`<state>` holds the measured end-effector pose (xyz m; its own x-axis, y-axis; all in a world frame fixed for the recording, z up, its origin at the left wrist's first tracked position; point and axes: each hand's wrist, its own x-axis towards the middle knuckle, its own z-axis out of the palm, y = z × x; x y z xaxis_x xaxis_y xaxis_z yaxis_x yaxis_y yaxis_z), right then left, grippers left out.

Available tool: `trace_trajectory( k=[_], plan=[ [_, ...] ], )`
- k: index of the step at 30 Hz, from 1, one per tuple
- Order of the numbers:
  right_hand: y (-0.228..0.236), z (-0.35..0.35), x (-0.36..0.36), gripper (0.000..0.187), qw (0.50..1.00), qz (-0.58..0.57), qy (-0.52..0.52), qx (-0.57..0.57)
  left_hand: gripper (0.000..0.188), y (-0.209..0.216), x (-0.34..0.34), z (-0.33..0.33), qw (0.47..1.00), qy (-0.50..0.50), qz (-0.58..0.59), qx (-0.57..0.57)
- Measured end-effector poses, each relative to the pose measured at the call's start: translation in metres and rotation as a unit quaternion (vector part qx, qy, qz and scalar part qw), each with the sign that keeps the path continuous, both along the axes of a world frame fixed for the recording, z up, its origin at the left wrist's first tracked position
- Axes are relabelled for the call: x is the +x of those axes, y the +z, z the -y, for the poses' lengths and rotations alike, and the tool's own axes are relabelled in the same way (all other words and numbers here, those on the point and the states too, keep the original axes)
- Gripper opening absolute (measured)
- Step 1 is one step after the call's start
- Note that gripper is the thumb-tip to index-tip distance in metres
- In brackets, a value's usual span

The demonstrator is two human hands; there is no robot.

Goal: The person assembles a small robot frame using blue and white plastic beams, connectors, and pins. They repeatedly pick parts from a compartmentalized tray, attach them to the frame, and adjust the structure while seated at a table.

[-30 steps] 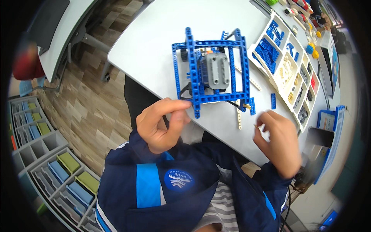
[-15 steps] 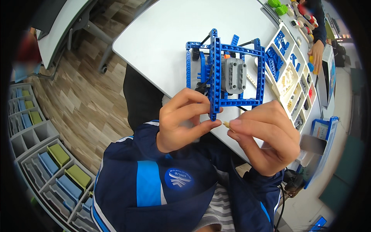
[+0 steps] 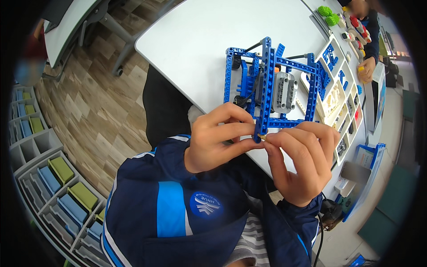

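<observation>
Head view, with clock directions taken from the middle of the picture: a blue studded-beam frame [image 3: 265, 84] stands toward two o'clock, over the near part of the white table [image 3: 191, 53]. The left hand [image 3: 224, 138], close to the centre, has its grip narrow, the thumb and fingers closed around the near end of one long beam of the frame. The right hand [image 3: 302, 155], between three and four o'clock, also keeps a narrow grip: thumb and forefinger pinch a small tan peg [image 3: 263, 137] against that same beam end. Whether the peg sits in a hole cannot be told, since the fingertips hide part of it.

Inside the frame is a grey battery box [image 3: 284, 93], with a black tyre [image 3: 236, 62] at ten o'clock from it. A pale beam [image 3: 300, 105] lies at the frame's four o'clock side, between it and a white sorting tray [image 3: 340, 159]. That tray holds blue, white, grey and red pieces in separate compartments. Bright green wheels [image 3: 328, 15] lie past its far end, toward half past one; a co-worker's hand [image 3: 368, 69] is near two o'clock. At eight o'clock, a grey organiser holds green bins [image 3: 83, 196] and blue bins [image 3: 73, 208].
</observation>
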<state>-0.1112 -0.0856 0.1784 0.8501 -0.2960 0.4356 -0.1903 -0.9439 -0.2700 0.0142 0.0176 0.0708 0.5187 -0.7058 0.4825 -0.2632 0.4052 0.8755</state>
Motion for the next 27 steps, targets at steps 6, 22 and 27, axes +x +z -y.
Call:
trace_trajectory(
  k=[6,22,27],
  plan=[
    [0.004,-0.013,0.005,0.023,0.998,-0.027,-0.047,-0.038,0.025,0.002,0.006,0.001,0.992,0.039,0.118,0.0],
    [0.024,0.007,-0.023,0.023,0.99,0.014,-0.092,-0.102,0.025,0.008,0.006,0.0,0.997,0.006,0.071,0.027],
    [0.017,0.075,-0.062,0.014,0.971,-0.045,-0.233,0.03,0.032,0.002,0.006,0.001,0.999,-0.03,-0.002,0.025]
  ],
)
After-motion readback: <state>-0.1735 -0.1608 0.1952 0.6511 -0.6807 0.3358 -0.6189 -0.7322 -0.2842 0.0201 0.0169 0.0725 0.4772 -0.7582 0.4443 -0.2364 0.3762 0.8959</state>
